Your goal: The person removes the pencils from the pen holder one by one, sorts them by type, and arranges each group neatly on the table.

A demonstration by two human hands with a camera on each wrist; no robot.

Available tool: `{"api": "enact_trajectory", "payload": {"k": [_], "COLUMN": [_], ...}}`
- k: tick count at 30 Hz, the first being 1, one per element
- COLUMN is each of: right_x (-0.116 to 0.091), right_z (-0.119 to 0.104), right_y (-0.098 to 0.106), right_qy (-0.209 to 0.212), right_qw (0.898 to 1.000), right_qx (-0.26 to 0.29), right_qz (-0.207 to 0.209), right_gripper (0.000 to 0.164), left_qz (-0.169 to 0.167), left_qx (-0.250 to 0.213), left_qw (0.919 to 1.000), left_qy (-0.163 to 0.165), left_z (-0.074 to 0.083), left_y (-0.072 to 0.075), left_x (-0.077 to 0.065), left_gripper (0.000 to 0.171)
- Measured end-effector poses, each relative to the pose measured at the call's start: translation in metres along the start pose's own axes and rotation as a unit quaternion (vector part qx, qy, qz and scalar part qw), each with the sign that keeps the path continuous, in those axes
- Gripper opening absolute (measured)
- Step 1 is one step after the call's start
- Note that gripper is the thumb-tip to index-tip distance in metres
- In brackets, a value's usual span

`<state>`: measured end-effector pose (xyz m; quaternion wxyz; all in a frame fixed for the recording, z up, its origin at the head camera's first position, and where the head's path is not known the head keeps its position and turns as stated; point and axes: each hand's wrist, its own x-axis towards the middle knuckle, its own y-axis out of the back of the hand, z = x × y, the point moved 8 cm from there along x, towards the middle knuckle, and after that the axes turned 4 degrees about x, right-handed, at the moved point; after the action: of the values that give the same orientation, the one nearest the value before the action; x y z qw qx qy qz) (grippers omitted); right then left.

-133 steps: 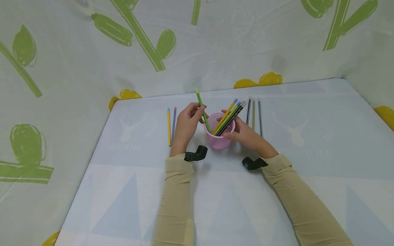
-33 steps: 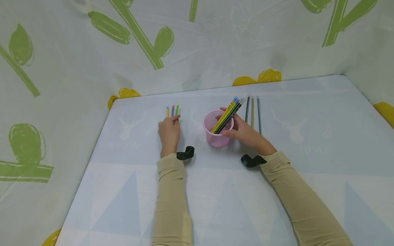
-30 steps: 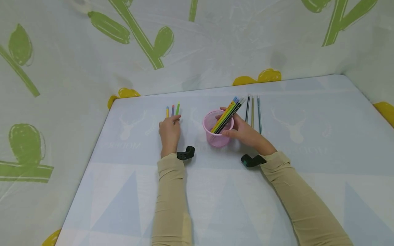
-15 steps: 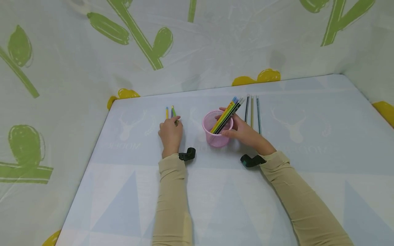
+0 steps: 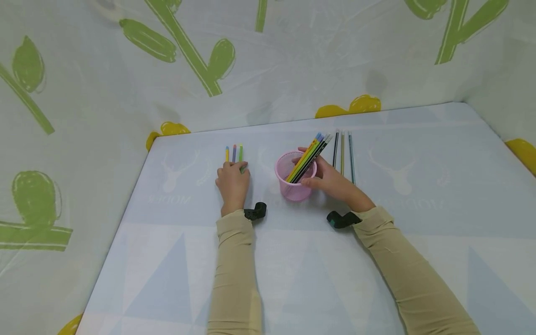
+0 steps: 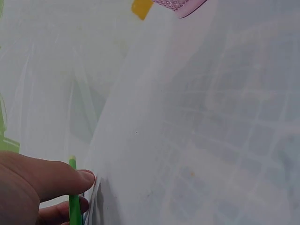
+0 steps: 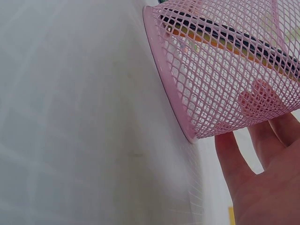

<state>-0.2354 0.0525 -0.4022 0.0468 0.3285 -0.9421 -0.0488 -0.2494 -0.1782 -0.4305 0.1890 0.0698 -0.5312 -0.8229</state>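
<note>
My left hand (image 5: 233, 184) is over a row of pencils at the left, its thumb and finger at either side of a green pencil (image 6: 74, 208). To the left of that pencil lie a purple pencil (image 5: 234, 153) and a yellow pencil (image 5: 227, 154), their lower parts covered by the hand. My right hand (image 5: 335, 185) holds a pink mesh pencil cup (image 5: 294, 192) from its right side, fingers round the back and thumb at the front. Several yellow, green and black pencils (image 5: 308, 159) lean to the right inside the cup.
Right of the cup, a black pencil (image 5: 336, 148), an olive pencil (image 5: 343, 151) and a teal pencil (image 5: 351, 156) lie side by side on the patterned tabletop (image 5: 318, 279). A white wall covering (image 5: 293, 60) with green plant prints rises behind the far edge.
The left hand carried the green pencil from the cup to the left row. Half a second ago that pencil tilted across the purple one; now it lies parallel. The right hand stays at the cup.
</note>
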Motion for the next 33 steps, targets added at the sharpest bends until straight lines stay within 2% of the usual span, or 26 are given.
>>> {"api": "enact_trajectory", "payload": {"k": [14, 25, 30, 33], "right_x": [-0.0001, 0.0004, 0.0005, 0.0005], "right_z": [0.0018, 0.0035, 0.0033, 0.0032], "right_y": [0.0014, 0.0016, 0.0011, 0.0004], "right_qy": [0.006, -0.004, 0.001, 0.003], "right_qw": [1.000, 1.000, 1.000, 1.000], "right_qx": [-0.003, -0.008, -0.009, -0.008], "right_qz": [0.001, 0.003, 0.000, -0.001], "right_gripper": [0.071, 0.072, 0.072, 0.072], "left_qz": [0.006, 0.003, 0.002, 0.012], "left_qx": [0.006, 0.010, 0.006, -0.007], "left_qw": [1.0000, 0.9999, 1.0000, 0.9998], "left_qy": [-0.004, -0.003, 0.002, 0.011], "left_z": [0.0002, 0.0010, 0.0011, -0.0009], "left_y": [-0.0006, 0.0000, 0.0002, 0.0019], "left_x": [-0.0002, -0.0012, -0.0012, -0.0004], "left_gripper": [0.027, 0.035, 0.034, 0.031]}}
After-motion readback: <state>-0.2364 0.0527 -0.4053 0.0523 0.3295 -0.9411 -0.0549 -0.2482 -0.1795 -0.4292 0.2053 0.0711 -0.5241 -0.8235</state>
